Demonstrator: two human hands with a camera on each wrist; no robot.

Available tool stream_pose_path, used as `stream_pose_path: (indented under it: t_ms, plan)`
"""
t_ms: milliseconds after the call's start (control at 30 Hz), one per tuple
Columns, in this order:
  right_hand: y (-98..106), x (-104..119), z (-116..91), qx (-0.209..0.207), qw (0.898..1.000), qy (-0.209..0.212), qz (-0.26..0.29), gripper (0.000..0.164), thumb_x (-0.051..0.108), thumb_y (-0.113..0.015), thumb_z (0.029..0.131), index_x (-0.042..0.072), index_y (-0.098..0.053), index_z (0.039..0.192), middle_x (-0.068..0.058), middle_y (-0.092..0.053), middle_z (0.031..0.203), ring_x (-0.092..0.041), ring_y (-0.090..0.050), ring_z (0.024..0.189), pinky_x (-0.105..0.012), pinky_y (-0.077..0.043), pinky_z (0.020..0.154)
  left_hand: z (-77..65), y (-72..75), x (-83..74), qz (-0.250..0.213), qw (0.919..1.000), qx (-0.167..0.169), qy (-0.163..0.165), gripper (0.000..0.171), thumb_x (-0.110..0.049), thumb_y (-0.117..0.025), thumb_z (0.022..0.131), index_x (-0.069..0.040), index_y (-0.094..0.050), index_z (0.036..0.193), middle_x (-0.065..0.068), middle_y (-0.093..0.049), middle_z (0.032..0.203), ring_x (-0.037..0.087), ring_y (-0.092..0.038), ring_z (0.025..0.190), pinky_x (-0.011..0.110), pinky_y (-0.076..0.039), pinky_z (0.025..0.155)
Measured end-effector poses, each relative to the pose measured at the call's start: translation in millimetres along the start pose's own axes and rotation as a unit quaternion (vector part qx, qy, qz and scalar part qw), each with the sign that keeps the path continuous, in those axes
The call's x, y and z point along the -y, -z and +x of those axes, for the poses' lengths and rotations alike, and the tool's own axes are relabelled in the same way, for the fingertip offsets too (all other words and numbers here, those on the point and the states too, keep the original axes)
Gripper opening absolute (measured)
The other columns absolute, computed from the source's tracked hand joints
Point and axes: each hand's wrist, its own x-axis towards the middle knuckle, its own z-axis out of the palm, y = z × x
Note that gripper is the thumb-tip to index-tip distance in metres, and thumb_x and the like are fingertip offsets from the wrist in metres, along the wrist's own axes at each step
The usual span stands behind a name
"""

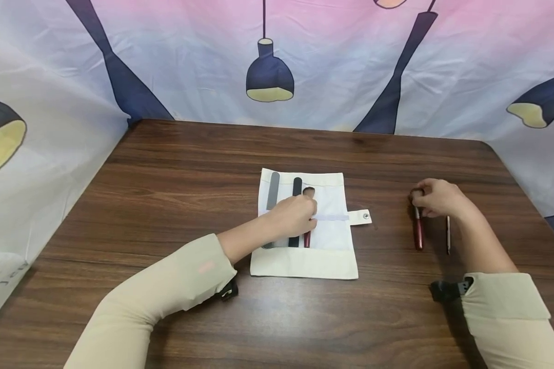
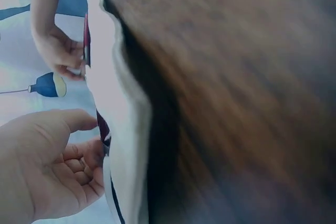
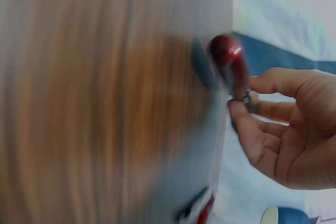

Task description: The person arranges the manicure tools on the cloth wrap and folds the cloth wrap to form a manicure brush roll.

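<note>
A cream fabric roll-up pouch (image 1: pixel 304 264) lies unfolded mid-table. Under its band sit a grey flat strip (image 1: pixel 273 187) with rounded ends, a similar black strip (image 1: pixel 297 185), and a red-handled makeup brush (image 1: pixel 307 240). My left hand (image 1: pixel 292 218) is over the pouch, its curled fingers and thumb at the brush and partly hiding it. To the right, my right hand (image 1: pixel 438 199) pinches a second, larger red-handled makeup brush (image 1: pixel 418 236) near its bristles. In the right wrist view, thumb and fingertips meet at this brush's metal collar, below its red handle (image 3: pixel 230 59).
A slim dark stick (image 1: pixel 448 236) lies beside my right hand. The pouch's snap tab (image 1: pixel 360 217) points right. The brown wooden table (image 1: pixel 203 154) backs onto a printed cloth (image 1: pixel 203 66) with lamp pictures.
</note>
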Motion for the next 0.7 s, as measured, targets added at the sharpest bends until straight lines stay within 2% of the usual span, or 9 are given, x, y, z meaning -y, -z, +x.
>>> stream_pose_path:
  t_ms: [100,167,233,300,367,500,700]
  plan:
    - [-6,15,4,-0.087,0.996,0.028,0.013,0.050,0.021,-0.054,0.090,-0.005,-0.041,0.131,-0.013,-0.061,0.084,-0.017,-0.062,0.064,-0.031,-0.050,0.057,2.3,-0.1,0.4,-0.008,0.9998,0.010,0.013,0.013,-0.012,-0.062,0.084,-0.007,-0.062,0.072,0.001,-0.054,0.066,0.009,-0.043,0.054,0.023,-0.035,0.049]
    - [-10,26,6,-0.154,0.987,0.044,0.031,0.047,0.023,-0.057,0.090,0.001,-0.046,0.130,-0.013,-0.061,0.089,-0.011,-0.061,0.062,-0.026,-0.047,0.055,3.9,-0.2,0.3,-0.010,0.9997,0.012,0.018,0.014,-0.012,-0.063,0.083,-0.008,-0.062,0.070,-0.001,-0.052,0.062,0.008,-0.041,0.052,0.023,-0.033,0.048]
    - [-14,37,9,-0.210,0.974,0.063,0.064,0.044,0.022,-0.059,0.089,0.004,-0.049,0.128,-0.015,-0.060,0.096,-0.004,-0.059,0.061,-0.023,-0.046,0.054,5.4,-0.1,-1.1,-0.008,0.9997,0.013,0.021,0.022,-0.011,-0.063,0.082,-0.010,-0.056,0.061,-0.004,-0.044,0.055,0.007,-0.035,0.047,0.021,-0.028,0.044]
    - [-18,47,11,-0.240,0.962,0.078,0.103,0.042,0.019,-0.061,0.088,0.005,-0.051,0.127,-0.013,-0.060,0.097,0.000,-0.059,0.060,-0.021,-0.048,0.055,6.6,1.2,-3.5,-0.011,0.9995,0.015,0.023,0.033,-0.009,-0.063,0.080,-0.013,-0.045,0.053,-0.005,-0.032,0.048,0.007,-0.028,0.044,0.021,-0.021,0.041]
    - [-23,57,14,-0.248,0.953,0.094,0.144,0.041,0.016,-0.062,0.087,0.005,-0.052,0.125,-0.009,-0.059,0.094,0.002,-0.059,0.060,-0.023,-0.050,0.057,7.0,2.0,-5.1,-0.014,0.9994,0.015,0.027,0.039,-0.007,-0.063,0.080,-0.015,-0.038,0.051,-0.006,-0.028,0.046,0.006,-0.024,0.042,0.020,-0.019,0.040]
    - [-34,72,18,-0.230,0.940,0.112,0.227,0.042,0.011,-0.062,0.087,0.002,-0.050,0.126,-0.001,-0.055,0.087,-0.005,-0.062,0.060,-0.026,-0.052,0.060,5.5,2.3,-5.9,-0.022,0.9993,0.017,0.026,0.042,-0.005,-0.060,0.080,-0.015,-0.034,0.050,-0.007,-0.026,0.045,0.005,-0.022,0.040,0.019,-0.017,0.039]
    - [-50,91,27,-0.194,0.923,0.132,0.304,0.042,0.006,-0.061,0.087,0.000,-0.048,0.126,-0.004,-0.049,0.087,-0.011,-0.064,0.063,-0.029,-0.053,0.065,-0.7,1.4,-2.0,-0.015,0.9996,0.015,0.017,0.037,-0.006,-0.060,0.081,-0.015,-0.036,0.054,-0.006,-0.028,0.048,0.005,-0.023,0.043,0.020,-0.019,0.041]
